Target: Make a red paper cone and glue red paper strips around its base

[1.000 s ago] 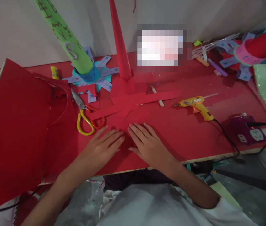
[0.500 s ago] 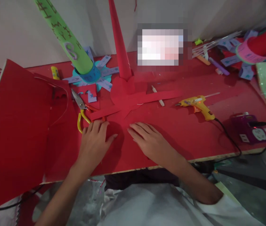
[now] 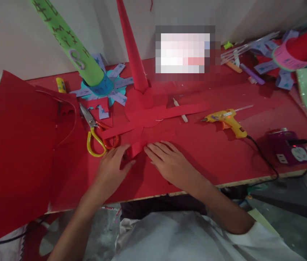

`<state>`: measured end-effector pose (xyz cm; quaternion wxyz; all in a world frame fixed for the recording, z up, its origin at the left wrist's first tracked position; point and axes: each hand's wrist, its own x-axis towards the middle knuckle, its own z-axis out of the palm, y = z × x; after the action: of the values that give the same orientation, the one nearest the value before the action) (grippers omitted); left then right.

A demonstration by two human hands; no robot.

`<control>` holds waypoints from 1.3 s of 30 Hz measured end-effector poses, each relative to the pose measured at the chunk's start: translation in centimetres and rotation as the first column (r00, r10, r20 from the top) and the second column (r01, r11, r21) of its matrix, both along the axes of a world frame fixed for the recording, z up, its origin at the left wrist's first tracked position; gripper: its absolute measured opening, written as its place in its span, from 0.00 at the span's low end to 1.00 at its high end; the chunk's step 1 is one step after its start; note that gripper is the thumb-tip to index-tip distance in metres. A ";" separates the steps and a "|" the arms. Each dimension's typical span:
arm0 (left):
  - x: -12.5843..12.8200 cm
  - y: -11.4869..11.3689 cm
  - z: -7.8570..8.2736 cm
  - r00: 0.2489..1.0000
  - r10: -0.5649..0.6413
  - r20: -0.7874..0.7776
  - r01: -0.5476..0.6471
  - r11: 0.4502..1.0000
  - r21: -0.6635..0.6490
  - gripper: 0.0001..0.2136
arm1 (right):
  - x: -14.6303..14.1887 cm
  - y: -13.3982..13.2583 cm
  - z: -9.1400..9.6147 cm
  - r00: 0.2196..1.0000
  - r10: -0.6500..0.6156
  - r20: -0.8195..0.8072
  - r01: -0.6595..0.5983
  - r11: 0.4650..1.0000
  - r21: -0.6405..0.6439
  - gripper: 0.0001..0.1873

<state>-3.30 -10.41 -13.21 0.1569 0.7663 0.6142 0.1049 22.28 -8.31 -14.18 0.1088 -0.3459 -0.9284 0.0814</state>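
Observation:
A piece of red paper is raised slightly off the table between my two hands. My left hand has its fingertips at the paper's left edge, with the thumb below. On the other edge, the curled fingers of my right hand press together, and their thumb is hidden. Just beyond lies a red paper shape with long strips running out to both sides and a tall red cone standing on it. Scissors with yellow and orange handles rest beside my left hand.
A yellow glue gun lies at the right, its cord leading toward a purple power socket. A green paper tube leans at the back left. A large red board rises on the left. Behind stands a grey wall.
The red paper between my hands now shows as a lifted piece. My left hand has shifted slightly right and down, uncovering more of the scissors' handles. The view has tilted a little.

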 end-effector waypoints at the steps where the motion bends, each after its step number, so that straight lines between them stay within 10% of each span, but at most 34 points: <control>1: -0.3 -0.2 -0.1 0.998 -0.031 0.054 0.031 1.000 0.000 0.17 | 0.1 0.0 0.0 1.000 0.002 -0.004 -0.002 1.000 -0.004 0.25; 9: -0.9 0.6 1.4 0.966 -0.099 0.239 0.070 0.989 0.128 0.21 | 0.3 0.3 -0.2 0.999 0.040 -0.001 -0.040 0.999 0.038 0.23; 20: 0.8 4.3 2.3 0.943 -0.333 -0.012 0.293 0.812 0.505 0.09 | 1.3 0.2 -0.6 0.995 -0.032 -0.094 0.039 0.996 0.083 0.21; 28: 3.9 2.7 5.7 0.819 -0.527 -0.228 0.572 0.715 0.401 0.13 | 2.4 -1.2 0.4 0.957 -0.136 -0.255 0.141 0.990 0.000 0.16; 39: 6.7 1.4 5.9 0.791 -0.610 0.042 0.558 0.749 0.357 0.08 | 3.0 -2.8 1.4 0.837 -0.224 -0.500 0.151 0.971 -0.184 0.07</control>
<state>3.42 -9.04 -7.26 0.1005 0.9242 0.3026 0.2102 25.28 -11.10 -12.82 0.3374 -0.4073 -0.8187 0.2235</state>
